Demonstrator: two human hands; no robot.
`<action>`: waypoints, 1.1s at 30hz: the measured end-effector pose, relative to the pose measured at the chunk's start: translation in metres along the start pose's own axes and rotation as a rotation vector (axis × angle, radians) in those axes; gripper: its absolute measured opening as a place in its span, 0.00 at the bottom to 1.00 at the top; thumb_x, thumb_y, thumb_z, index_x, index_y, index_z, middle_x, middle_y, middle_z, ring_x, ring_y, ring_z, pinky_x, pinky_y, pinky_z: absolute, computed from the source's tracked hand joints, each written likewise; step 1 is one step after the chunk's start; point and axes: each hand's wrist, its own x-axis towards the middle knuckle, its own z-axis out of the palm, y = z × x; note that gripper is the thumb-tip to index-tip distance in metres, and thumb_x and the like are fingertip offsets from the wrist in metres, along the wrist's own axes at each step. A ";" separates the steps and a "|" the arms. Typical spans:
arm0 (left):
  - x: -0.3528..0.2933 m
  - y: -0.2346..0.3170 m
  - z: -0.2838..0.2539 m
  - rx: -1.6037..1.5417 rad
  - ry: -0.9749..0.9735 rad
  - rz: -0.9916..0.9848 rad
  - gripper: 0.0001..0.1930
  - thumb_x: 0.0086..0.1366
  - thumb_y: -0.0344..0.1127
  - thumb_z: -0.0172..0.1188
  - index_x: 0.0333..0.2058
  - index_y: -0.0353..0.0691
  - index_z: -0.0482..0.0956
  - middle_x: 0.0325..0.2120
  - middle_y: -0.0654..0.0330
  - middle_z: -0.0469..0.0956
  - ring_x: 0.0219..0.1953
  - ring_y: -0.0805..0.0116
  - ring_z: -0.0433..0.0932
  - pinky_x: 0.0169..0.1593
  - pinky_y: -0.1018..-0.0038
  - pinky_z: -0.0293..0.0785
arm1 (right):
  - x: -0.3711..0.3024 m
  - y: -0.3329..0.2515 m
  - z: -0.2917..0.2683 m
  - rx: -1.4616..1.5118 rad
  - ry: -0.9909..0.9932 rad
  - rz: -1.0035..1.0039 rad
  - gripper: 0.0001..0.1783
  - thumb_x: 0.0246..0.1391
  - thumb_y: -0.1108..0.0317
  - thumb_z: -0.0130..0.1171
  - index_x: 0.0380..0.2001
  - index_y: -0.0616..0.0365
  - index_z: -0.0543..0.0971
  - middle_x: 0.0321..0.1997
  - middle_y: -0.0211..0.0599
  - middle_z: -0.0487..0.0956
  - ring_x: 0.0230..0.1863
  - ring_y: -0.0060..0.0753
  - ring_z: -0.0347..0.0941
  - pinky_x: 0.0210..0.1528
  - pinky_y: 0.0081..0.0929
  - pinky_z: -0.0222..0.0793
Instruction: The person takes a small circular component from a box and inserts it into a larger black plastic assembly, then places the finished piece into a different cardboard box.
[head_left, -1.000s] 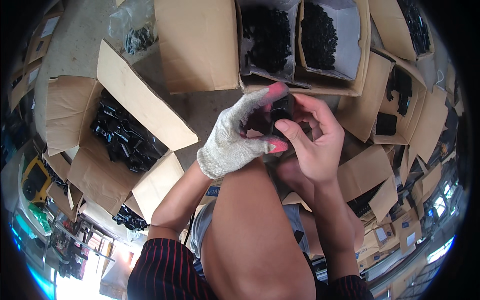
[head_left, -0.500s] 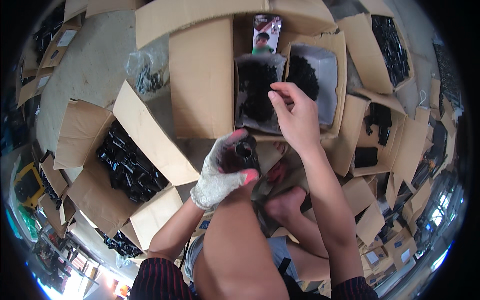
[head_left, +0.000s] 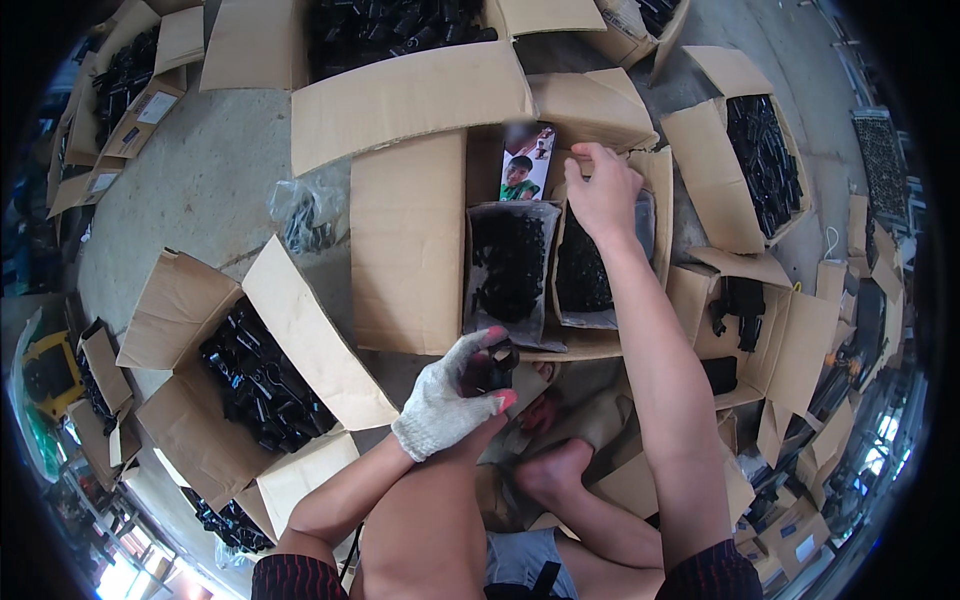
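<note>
My left hand (head_left: 446, 404), in a pale knitted glove with pinkish-red fingertips, is closed around a short black cylindrical part (head_left: 490, 372) with a round opening. It is held just in front of the middle cardboard box (head_left: 408, 250). My bare right hand (head_left: 604, 192) hovers over that box's far right side, thumb and index finger slightly apart, with nothing visible between them. Below it, inside the box, a right-hand tray (head_left: 592, 318) holds small black pieces (head_left: 582, 270). Beside it, a left-hand grey tray (head_left: 541, 225) holds similar black pieces (head_left: 508, 265). A phone (head_left: 526, 165) with a lit screen leans behind the trays.
Open cartons of black parts surround me: one at left (head_left: 190, 440), one at far right (head_left: 700, 150), another at the back (head_left: 255, 50). A smaller box (head_left: 790, 340) at right holds a few black pieces. A clear plastic bag (head_left: 302, 215) lies on the concrete floor (head_left: 215, 170).
My right hand has moved up and away from the left tray toward the box's far right, its fingers parting slightly. The left hand still holds the black part. The view has shifted, showing more at the back.
</note>
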 end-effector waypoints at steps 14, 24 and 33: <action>0.004 -0.001 0.001 0.050 -0.006 0.032 0.41 0.57 0.27 0.75 0.68 0.43 0.68 0.44 0.64 0.75 0.46 0.78 0.72 0.54 0.76 0.74 | 0.025 0.002 0.014 0.268 -0.178 0.155 0.14 0.60 0.59 0.64 0.43 0.54 0.87 0.40 0.44 0.87 0.44 0.48 0.84 0.48 0.41 0.77; 0.002 0.003 -0.001 0.111 -0.015 0.041 0.42 0.56 0.29 0.76 0.69 0.44 0.68 0.45 0.64 0.75 0.46 0.78 0.72 0.54 0.76 0.74 | 0.023 0.007 0.014 0.306 -0.171 0.140 0.14 0.60 0.59 0.64 0.43 0.55 0.87 0.40 0.44 0.87 0.45 0.47 0.85 0.49 0.39 0.77; 0.003 0.002 -0.001 0.103 -0.014 0.038 0.41 0.57 0.28 0.75 0.69 0.44 0.68 0.43 0.65 0.77 0.45 0.79 0.71 0.52 0.76 0.75 | 0.024 -0.001 0.016 0.323 -0.150 0.181 0.17 0.59 0.55 0.64 0.42 0.57 0.86 0.39 0.45 0.87 0.44 0.44 0.85 0.49 0.38 0.77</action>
